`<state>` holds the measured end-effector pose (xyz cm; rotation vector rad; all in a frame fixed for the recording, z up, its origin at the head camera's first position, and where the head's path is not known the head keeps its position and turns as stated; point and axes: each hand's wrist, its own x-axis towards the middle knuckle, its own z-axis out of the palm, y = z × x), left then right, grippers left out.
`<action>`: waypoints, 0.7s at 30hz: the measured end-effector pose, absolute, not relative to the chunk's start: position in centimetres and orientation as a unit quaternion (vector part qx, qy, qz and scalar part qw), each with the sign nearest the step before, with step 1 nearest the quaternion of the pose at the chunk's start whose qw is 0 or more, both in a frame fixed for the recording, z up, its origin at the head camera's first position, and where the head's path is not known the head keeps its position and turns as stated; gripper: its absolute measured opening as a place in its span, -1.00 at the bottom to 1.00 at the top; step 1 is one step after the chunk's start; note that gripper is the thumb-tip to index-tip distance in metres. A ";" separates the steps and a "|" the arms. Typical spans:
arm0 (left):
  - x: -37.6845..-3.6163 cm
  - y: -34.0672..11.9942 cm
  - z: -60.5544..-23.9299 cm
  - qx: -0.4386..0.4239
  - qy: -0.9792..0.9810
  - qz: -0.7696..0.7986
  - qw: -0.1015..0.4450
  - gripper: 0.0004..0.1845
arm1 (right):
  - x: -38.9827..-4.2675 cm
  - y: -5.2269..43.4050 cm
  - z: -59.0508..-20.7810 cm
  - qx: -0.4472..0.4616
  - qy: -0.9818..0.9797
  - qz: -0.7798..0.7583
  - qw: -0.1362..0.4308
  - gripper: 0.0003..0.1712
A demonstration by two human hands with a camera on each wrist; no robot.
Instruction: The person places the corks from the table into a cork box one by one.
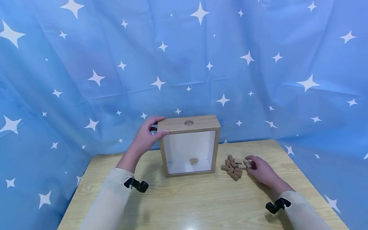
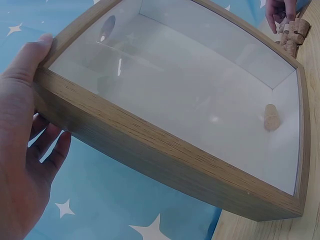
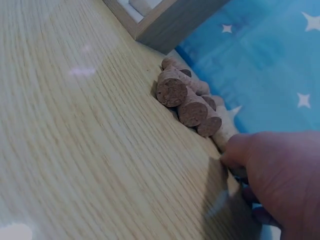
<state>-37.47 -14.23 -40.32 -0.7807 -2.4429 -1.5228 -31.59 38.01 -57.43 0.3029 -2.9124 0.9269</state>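
One left hand (image 1: 143,138) grips one box (image 1: 203,123), one cork (image 1: 194,161) inside; one right hand (image 1: 262,170) pinches another cork (image 1: 247,163) beside roughly a dozen more corks (image 1: 232,169).

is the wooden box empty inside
No, a single cork lies at the bottom inside the wooden box, plain to see in the head view.
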 end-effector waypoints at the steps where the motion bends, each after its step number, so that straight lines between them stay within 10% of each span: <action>1: -37.5 -14.2 -40.3 -0.261 -0.816 -0.510 0.079 -0.29 | -31.5 38.1 -57.4 0.091 -0.947 0.306 0.036 -0.39; 21: -37.8 -14.0 -40.6 -0.265 -0.809 -0.519 0.082 -0.38 | -31.2 37.5 -54.6 0.016 -0.892 0.420 0.165 -0.56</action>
